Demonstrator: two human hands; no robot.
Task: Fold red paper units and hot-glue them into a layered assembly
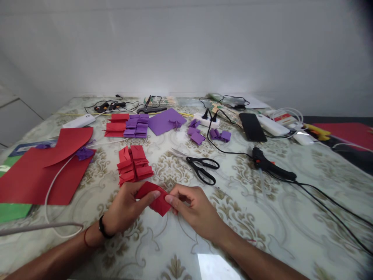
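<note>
A small folded piece of red paper (154, 197) is pinched between both my hands just above the patterned table (262, 217). My left hand (128, 208) grips its left side with thumb on top, and a dark band shows on that wrist. My right hand (194, 208) pinches its right edge with curled fingers. Right behind my hands lies a pile of folded red pieces (134, 165). Black-handled scissors (199, 166) rest just beyond my right hand.
Large red sheets (43, 171) and a green sheet (11, 210) lie at left, crossed by a white cable (55, 182). Folded purple pieces (136, 125) and a purple sheet (164, 120) sit further back. A black glue gun (271, 165), a phone (252, 127) and a power strip (206, 120) are at right.
</note>
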